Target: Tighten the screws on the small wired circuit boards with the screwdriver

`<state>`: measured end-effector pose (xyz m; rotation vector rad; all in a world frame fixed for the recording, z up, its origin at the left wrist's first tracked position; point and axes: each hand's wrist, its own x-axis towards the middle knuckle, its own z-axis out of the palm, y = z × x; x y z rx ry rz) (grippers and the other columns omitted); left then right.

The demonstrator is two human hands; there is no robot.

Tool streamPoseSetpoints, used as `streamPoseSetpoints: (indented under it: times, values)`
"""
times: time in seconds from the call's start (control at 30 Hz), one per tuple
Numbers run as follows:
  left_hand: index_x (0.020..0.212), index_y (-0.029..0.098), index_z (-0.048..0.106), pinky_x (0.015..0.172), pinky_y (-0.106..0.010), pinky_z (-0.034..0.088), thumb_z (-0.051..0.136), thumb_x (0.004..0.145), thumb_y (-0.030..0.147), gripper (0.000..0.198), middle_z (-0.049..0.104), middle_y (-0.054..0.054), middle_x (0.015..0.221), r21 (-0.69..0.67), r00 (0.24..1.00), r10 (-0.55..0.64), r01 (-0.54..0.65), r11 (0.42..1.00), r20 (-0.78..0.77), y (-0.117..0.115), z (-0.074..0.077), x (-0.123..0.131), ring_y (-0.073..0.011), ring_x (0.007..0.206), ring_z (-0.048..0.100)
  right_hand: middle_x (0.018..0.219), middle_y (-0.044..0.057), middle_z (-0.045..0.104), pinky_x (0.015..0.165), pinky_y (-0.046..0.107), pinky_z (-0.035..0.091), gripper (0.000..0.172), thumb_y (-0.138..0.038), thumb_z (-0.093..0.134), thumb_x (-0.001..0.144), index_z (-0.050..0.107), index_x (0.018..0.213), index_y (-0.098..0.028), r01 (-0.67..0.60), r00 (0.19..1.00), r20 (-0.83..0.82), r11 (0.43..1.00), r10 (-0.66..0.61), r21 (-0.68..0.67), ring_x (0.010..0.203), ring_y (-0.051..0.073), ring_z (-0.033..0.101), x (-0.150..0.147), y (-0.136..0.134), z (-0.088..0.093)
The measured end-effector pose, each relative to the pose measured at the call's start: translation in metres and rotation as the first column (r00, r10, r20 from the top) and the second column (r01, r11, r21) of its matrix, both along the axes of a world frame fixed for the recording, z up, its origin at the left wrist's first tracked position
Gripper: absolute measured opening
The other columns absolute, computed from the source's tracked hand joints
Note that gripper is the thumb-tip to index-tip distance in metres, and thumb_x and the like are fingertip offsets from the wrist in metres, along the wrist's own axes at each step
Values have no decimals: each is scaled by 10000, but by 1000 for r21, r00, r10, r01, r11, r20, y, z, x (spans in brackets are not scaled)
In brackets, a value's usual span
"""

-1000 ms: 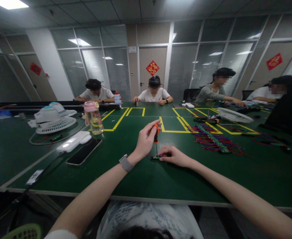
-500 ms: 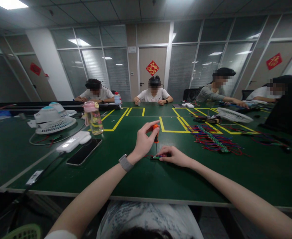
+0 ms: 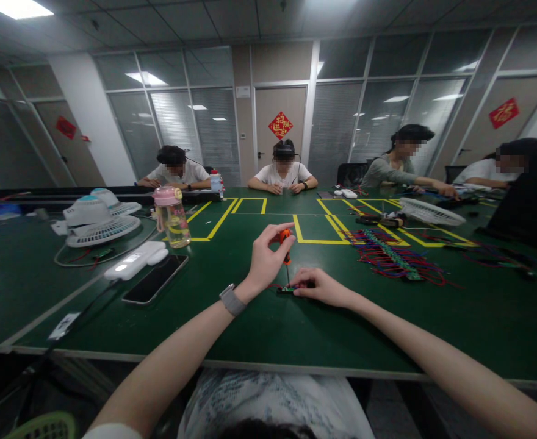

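My left hand (image 3: 268, 255) is closed round the orange handle of a screwdriver (image 3: 287, 258), thumb and index finger near its top. The screwdriver stands nearly upright, and its thin shaft comes down onto a small green circuit board (image 3: 287, 290) lying on the green table (image 3: 250, 329). My right hand (image 3: 318, 286) pinches the right end of that board, with fingertips close to the shaft's tip. Red wire shows beside the board; its right part is hidden under my right fingers. Exactly where the tip sits is too small to tell.
Several wired circuit boards (image 3: 392, 256) lie in a row on the right, near an open fan (image 3: 428, 211). To the left are a phone (image 3: 156, 279), a white power bank (image 3: 133, 261), a drink bottle (image 3: 172, 219) and white fans (image 3: 99, 219). Several people sit across the table.
My left thumb and fingers have shifted slightly on the screwdriver handle. The board and my right hand stay in place. Across the table, the middle person's hands have come together.
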<state>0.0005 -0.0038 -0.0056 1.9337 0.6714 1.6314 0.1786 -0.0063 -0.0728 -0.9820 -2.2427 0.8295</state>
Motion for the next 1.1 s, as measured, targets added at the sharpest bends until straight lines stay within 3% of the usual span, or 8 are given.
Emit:
streamPoseSetpoints:
  times: [0.1,0.23,0.3,0.47,0.63,0.7,0.9,1.1]
  values:
    - [1052,193,666,804,-255,476,592,837,274,241,583,-58,1001,31,999,28,-27,999,-35,-1,2,-1,-141,897,578,859,51,607,730,293,447,250,-318,638,804,720,990,-174,-3,1000,2,1000,3,-3,765,160,560,0,-1,1]
    - [1192,211,594,877,-283,461,413,931,248,319,597,-73,1128,-9,993,-112,112,994,-25,-3,3,0,-146,997,580,858,53,613,738,301,451,249,-322,638,805,720,986,-170,3,1000,2,1000,-3,4,763,162,561,0,-2,2]
    - [1197,204,585,853,-288,474,442,922,255,315,618,-73,1095,-20,990,-142,141,990,-16,-4,3,1,-145,950,597,867,53,618,744,304,455,250,-329,637,807,719,986,-175,0,1000,0,1000,0,7,769,164,562,0,-1,2]
    - [1003,206,683,794,-254,471,633,809,297,220,569,-48,960,66,998,9,-5,998,-55,-5,3,0,-138,871,562,869,53,625,735,300,460,254,-340,631,813,717,989,-180,-9,1000,4,1000,9,19,770,164,561,0,0,0]
    - [1186,223,604,862,-273,457,412,932,261,320,571,-74,1131,0,995,-91,91,996,-38,-3,2,0,-152,999,573,869,59,626,756,307,456,259,-331,629,813,718,992,-167,-8,1000,3,1000,8,9,772,165,566,0,0,0]
    - [1219,216,573,865,-283,459,421,931,256,328,599,-73,1121,-17,992,-122,122,992,-16,-2,1,0,-153,986,589,866,57,626,756,307,455,261,-338,631,812,718,993,-171,-4,1000,6,1000,4,8,772,165,566,0,0,0]
    - [1091,213,655,811,-251,457,575,852,290,264,574,-57,1005,47,997,29,-25,999,-70,-2,1,-1,-142,912,561,878,58,628,758,305,457,271,-357,633,812,720,998,-181,-11,1000,0,1000,11,9,778,165,563,0,0,0]
    - [1258,222,531,894,-295,456,408,932,233,349,597,-70,1147,-48,991,-134,134,990,-6,-2,1,1,-144,986,593,872,58,627,769,311,459,258,-339,636,808,720,989,-176,-5,1000,1,1000,5,13,776,166,564,0,-1,1]
